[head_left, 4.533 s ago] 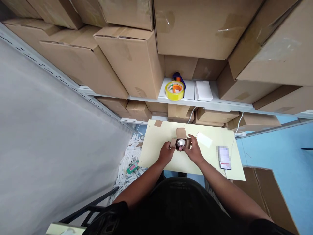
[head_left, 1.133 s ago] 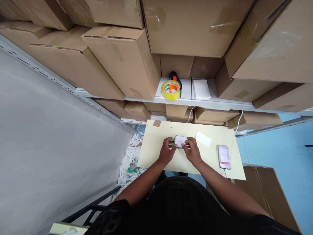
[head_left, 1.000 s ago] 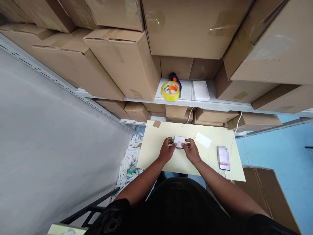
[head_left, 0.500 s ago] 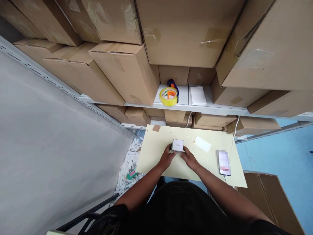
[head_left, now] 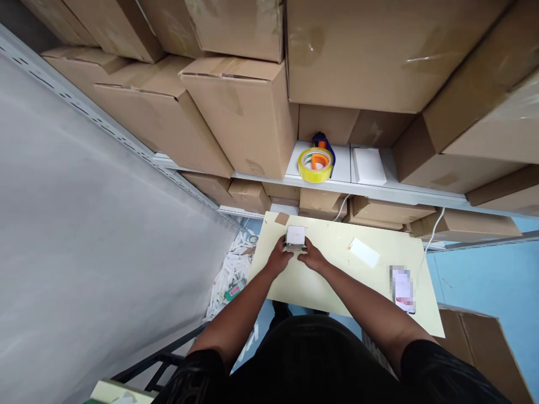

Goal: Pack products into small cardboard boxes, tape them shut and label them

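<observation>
Between my two hands is a small white box (head_left: 295,235) with faint print on its top, near the back left of the pale yellow table (head_left: 324,280). My left hand (head_left: 278,257) grips its left side, the fingers partly hidden behind it. On the opposite side my right hand (head_left: 313,255) closes against the box, thumb toward me. A white card or sheet (head_left: 364,252) lies flat to the right of my hands. Farther right, a phone (head_left: 403,287) with a blurred-out screen rests near the table's edge.
Large cardboard boxes (head_left: 240,112) fill the shelves ahead. On the shelf edge sit a yellow tape roll (head_left: 315,174) with its dispenser and a white box or stack (head_left: 369,166). White strips (head_left: 229,269) litter the floor at left; a large carton (head_left: 484,342) stands at right.
Both hands have moved the small white box away from me and leftward over the table, toward its back edge. My view has also shifted a little to the left.
</observation>
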A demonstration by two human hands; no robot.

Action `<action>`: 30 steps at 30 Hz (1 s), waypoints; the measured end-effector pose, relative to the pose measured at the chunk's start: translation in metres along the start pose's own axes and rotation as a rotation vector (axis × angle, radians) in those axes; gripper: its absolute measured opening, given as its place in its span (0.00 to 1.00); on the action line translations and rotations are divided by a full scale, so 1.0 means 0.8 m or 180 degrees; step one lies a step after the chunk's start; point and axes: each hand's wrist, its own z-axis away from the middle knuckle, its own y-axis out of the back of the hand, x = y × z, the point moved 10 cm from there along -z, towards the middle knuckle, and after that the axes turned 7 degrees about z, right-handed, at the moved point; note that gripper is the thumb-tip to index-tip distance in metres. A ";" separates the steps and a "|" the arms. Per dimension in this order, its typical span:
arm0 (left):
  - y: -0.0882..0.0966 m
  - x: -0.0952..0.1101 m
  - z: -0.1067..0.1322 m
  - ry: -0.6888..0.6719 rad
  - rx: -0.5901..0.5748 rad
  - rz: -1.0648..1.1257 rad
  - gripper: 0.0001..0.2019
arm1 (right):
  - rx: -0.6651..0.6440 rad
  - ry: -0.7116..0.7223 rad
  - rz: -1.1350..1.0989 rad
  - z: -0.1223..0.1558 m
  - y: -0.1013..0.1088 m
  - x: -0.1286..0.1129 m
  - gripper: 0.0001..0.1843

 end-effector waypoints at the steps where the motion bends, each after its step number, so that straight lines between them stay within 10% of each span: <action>1: 0.015 0.004 -0.009 -0.0016 0.0034 0.0013 0.40 | -0.0005 0.0009 0.0011 -0.012 -0.008 -0.009 0.55; 11: 0.084 0.019 -0.052 -0.0051 0.0062 -0.0067 0.40 | 0.0120 -0.0141 0.0017 -0.071 -0.042 -0.054 0.56; 22: 0.111 -0.025 0.010 0.0416 0.0514 -0.0636 0.24 | 0.0353 -0.0544 -0.0086 0.009 -0.022 0.003 0.47; 26: 0.082 -0.010 0.066 0.0377 0.0211 -0.1070 0.09 | 0.0629 -0.0437 -0.0097 0.054 0.019 0.018 0.39; 30: 0.000 0.113 0.092 -0.0641 -0.0320 -0.1727 0.09 | 0.1090 -0.0224 -0.0116 0.098 0.083 0.022 0.31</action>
